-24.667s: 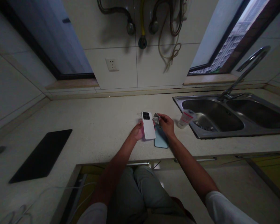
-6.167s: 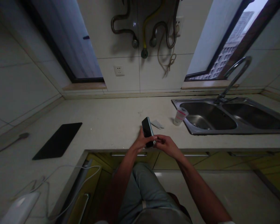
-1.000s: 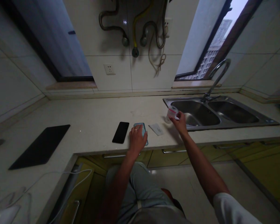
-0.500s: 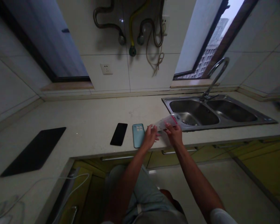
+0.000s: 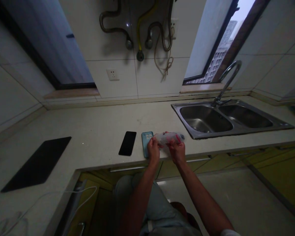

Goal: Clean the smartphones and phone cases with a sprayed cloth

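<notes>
Both hands grip a clear plastic packet (image 5: 165,138) with a pink-red strip and a dark spot near its right end, held level just above the counter. My left hand (image 5: 153,150) is closed on the packet's left end, in front of a teal phone case (image 5: 145,144) that it partly hides. On the packet's right part, my right hand (image 5: 177,151) is closed, its fingers by the pink strip. What the packet contains is too blurred to tell. Left of the case, a black phone (image 5: 127,143) lies flat on the counter.
A double steel sink (image 5: 211,131) with a curved faucet (image 5: 229,78) lies to the right in the pale counter (image 5: 100,131). Far left is a flat black panel (image 5: 39,164), with a white cable (image 5: 51,191) before it. Pipes and an outlet (image 5: 112,75) are on the wall.
The packet has come down a little and left, turning from a slant to nearly level. Both hands moved with it, the right one leftward and the left one over more of the case.
</notes>
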`<state>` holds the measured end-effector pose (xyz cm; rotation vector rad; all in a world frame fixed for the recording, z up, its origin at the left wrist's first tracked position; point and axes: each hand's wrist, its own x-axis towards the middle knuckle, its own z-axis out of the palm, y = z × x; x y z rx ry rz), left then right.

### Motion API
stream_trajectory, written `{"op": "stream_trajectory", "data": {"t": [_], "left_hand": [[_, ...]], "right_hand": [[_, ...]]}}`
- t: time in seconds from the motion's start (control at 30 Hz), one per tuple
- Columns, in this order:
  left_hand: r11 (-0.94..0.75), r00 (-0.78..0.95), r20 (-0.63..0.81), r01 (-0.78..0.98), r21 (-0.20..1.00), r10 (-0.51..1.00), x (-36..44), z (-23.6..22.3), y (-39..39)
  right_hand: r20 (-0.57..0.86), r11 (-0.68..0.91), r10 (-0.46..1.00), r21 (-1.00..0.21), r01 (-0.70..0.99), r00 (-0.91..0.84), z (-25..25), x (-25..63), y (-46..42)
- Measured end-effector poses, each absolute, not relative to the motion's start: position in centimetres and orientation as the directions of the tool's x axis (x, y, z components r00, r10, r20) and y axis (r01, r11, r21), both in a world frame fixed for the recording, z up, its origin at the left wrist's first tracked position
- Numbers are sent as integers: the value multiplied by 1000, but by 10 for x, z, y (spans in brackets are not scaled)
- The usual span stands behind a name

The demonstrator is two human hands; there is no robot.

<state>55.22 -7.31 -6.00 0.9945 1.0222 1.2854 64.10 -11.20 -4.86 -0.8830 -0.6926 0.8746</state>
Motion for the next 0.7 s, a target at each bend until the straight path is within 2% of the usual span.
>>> {"op": "stream_trajectory", "data": {"t": [0.2, 0.33, 0.4, 0.57, 0.63, 0.7], "left_hand": [[22, -126, -34, -97, 995, 991, 547, -59, -74], [26, -171, -35, -60, 998, 985, 548, -57, -75], [23, -194, -37, -72, 997, 980, 549, -59, -74], [-76, -279, 25, -171, 982, 960, 553, -66, -71], [-82, -220, 25, -255, 963, 975, 554, -65, -71], [-10, -134, -37, -330, 944, 990, 554, -62, -71]], "right_hand": [[200, 377, 850, -877, -297, 488, -52, 629, -110], [218, 379, 836, -893, -243, 504, -57, 628, -110], [225, 409, 821, -872, -267, 524, -60, 629, -109], [174, 472, 813, -755, -455, 555, -57, 632, -109], [194, 488, 814, -740, -463, 548, -52, 635, -110], [206, 506, 808, -723, -471, 553, -46, 641, -110]]}}
